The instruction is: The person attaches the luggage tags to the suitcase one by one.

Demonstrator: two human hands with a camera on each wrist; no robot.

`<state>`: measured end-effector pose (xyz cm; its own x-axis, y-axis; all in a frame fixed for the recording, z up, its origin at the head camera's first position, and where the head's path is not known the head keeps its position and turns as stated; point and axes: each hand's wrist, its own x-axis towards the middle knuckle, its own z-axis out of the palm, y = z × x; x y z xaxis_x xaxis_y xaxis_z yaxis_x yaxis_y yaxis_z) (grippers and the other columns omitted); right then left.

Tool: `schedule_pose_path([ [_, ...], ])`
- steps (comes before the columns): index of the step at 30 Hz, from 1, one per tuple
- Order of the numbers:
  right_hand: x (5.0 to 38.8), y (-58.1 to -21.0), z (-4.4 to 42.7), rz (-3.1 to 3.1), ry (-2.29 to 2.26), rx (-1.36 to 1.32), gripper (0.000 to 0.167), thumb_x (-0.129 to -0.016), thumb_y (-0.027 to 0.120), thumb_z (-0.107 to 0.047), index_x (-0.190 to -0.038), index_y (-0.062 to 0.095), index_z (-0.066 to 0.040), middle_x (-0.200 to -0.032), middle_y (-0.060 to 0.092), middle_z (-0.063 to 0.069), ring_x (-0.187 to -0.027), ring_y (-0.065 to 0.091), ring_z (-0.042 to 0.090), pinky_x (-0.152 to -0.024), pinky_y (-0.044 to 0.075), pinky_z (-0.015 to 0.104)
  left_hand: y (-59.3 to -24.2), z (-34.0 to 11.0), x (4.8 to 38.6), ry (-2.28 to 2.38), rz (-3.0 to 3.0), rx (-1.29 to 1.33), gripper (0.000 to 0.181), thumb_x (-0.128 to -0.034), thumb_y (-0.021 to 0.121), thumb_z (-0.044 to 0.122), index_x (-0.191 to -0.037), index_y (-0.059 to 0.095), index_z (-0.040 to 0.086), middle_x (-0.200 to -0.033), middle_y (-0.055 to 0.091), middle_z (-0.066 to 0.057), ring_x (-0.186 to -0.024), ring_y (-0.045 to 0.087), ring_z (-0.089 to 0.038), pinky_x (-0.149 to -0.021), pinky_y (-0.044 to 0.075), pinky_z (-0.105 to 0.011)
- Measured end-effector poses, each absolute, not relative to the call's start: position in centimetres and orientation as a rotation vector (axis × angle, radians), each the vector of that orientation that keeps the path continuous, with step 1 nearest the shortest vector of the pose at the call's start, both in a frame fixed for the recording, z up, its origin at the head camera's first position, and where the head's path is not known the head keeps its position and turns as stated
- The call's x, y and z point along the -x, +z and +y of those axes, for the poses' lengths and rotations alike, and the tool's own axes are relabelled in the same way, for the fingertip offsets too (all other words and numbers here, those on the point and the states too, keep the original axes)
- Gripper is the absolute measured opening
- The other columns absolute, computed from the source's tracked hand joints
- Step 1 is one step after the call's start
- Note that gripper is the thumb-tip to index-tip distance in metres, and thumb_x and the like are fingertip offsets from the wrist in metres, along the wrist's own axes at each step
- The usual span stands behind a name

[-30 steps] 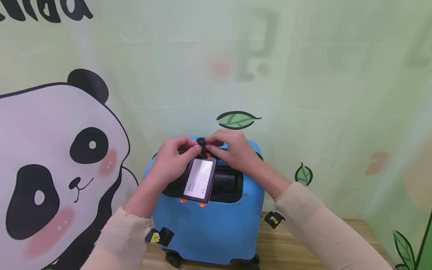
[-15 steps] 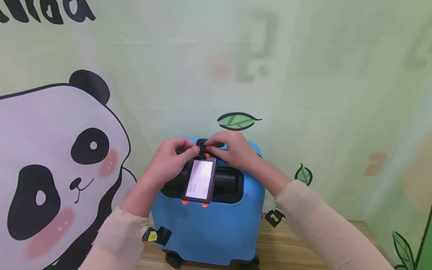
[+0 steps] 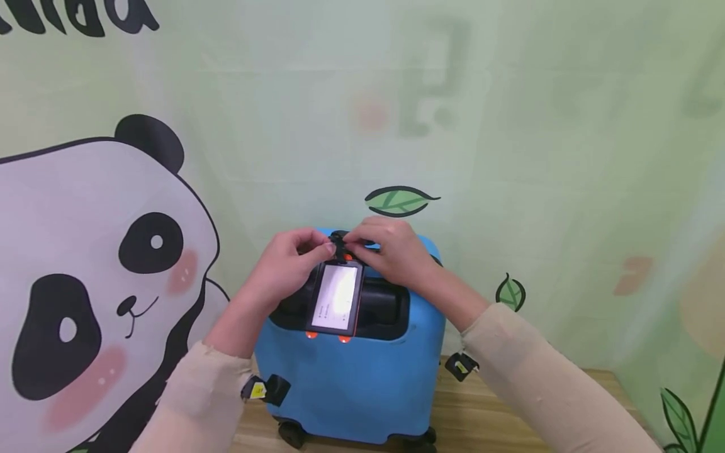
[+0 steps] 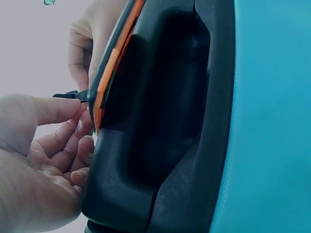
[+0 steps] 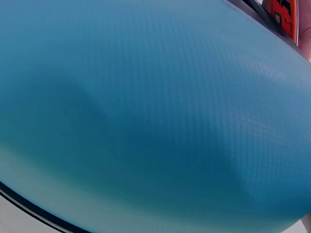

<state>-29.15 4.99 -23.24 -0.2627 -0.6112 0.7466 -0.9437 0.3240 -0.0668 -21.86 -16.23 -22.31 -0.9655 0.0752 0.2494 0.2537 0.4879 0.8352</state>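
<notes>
A luggage tag (image 3: 335, 299) with a white card face and orange back lies across the black handle recess of a blue suitcase (image 3: 351, 384). My left hand (image 3: 283, 267) pinches the tag's black strap (image 3: 340, 249) between thumb and fingers. From the other side my right hand (image 3: 393, 251) pinches the same strap, close to the left thumb. In the left wrist view, the strap (image 4: 73, 95) sticks out past the left thumb, and the tag's orange edge (image 4: 109, 73) leans over the recess. The right wrist view is mostly suitcase shell (image 5: 155, 116), with the tag's orange back (image 5: 283, 17) at the corner.
The suitcase stands upright on small black wheels (image 3: 291, 434) on a wood-look floor (image 3: 481, 415). Close behind it hangs a pale green backdrop (image 3: 538, 157) with a printed panda (image 3: 102, 251) and leaves.
Both hands stay at the strap with barely any movement. The strap's upper end, which stood up as a rounded loop, now looks lower and bunched between the fingers.
</notes>
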Motion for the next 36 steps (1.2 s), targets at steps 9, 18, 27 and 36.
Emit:
schedule_pose_path([
  [9, 29.3, -23.1, 4.9, -2.108, 0.807, -1.353, 0.013, -0.094, 0.082, -0.008, -0.105, 0.08, -0.001, -0.099, 0.079, 0.01, -0.089, 0.073, 0.021, -0.087, 0.062, 0.036, -22.4, -16.6, 21.8, -1.504, -2.556, 0.305, 0.022, -0.1081, 0.062, 0.02, -0.118, 0.072, 0.002, -0.12, 0.066, -0.017, -0.113, 0.056, -0.032, -0.098, 0.047, -0.045],
  [18, 29.4, -22.7, 4.7, -2.212, 0.825, -1.364, 0.011, -0.097, 0.079, -0.009, -0.106, 0.081, -0.003, -0.099, 0.08, 0.008, -0.088, 0.073, 0.02, -0.086, 0.061, 0.035, -22.4, -16.8, 21.8, -1.508, -2.579, 0.295, 0.023, -0.1082, 0.063, 0.02, -0.119, 0.071, 0.002, -0.12, 0.066, -0.017, -0.114, 0.056, -0.032, -0.099, 0.046, -0.046],
  [27, 29.6, -23.2, 4.7, -2.108, 0.819, -1.361, 0.007, -0.095, 0.08, -0.006, -0.101, 0.081, -0.002, -0.094, 0.078, 0.008, -0.084, 0.072, 0.02, -0.082, 0.061, 0.035, -22.4, -16.3, 21.9, -1.433, -2.598, 0.261, 0.022, -0.1083, 0.063, 0.021, -0.119, 0.072, 0.004, -0.12, 0.067, -0.016, -0.113, 0.056, -0.032, -0.095, 0.05, -0.043],
  [36, 29.4, -22.9, 5.7, -2.167, 0.866, -1.322, 0.014, -0.095, 0.082, -0.01, -0.107, 0.081, -0.002, -0.1, 0.08, 0.009, -0.09, 0.075, 0.02, -0.087, 0.062, 0.037, -22.6, -16.3, 22.0, -1.453, -2.582, 0.291, 0.02, -0.108, 0.064, 0.019, -0.117, 0.072, 0.003, -0.113, 0.067, -0.015, -0.108, 0.057, -0.03, -0.09, 0.05, -0.04],
])
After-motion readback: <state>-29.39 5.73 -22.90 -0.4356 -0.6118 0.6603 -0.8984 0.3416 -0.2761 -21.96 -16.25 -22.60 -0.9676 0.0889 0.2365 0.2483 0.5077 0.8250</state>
